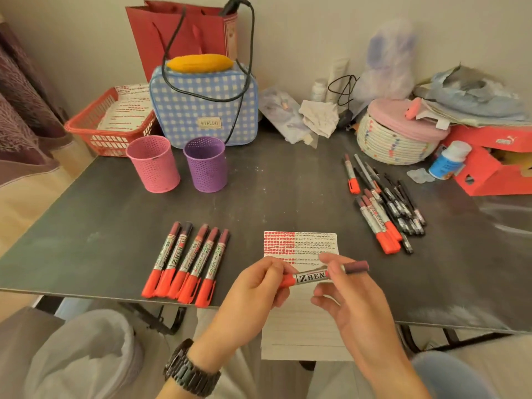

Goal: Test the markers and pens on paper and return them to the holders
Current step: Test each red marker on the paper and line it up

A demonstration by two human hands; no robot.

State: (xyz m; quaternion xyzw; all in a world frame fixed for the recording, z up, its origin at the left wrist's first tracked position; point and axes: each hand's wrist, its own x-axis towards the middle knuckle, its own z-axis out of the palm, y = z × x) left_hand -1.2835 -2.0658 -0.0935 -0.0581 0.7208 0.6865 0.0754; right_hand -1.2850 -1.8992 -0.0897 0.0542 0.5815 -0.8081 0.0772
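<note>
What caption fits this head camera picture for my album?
Left hand and right hand hold a red marker above scribbled paper.

**A:** What stands at the back of the table (273, 197)?

**B:** A blue-and-white checked case (201, 110) labelled ETALOO, upright. A yellow ridged thing (200, 63) lies on its top, and a black cable (253, 38) loops down over its front. A red paper bag (149, 33) stands behind it, against the wall.

**A:** And to the left of the case?

**B:** A red plastic basket (106, 141), just beside it.

**A:** On the right?

**B:** A coiled rope basket (388, 142) under a pink lid (403, 119). Red cardboard boxes (486, 168) are next to it, with a tilted white bottle (447, 161) with a blue label in front of them. A crumpled cloth (319, 113) and a cloudy plastic bag (385, 61) sit nearer the wall.
</note>
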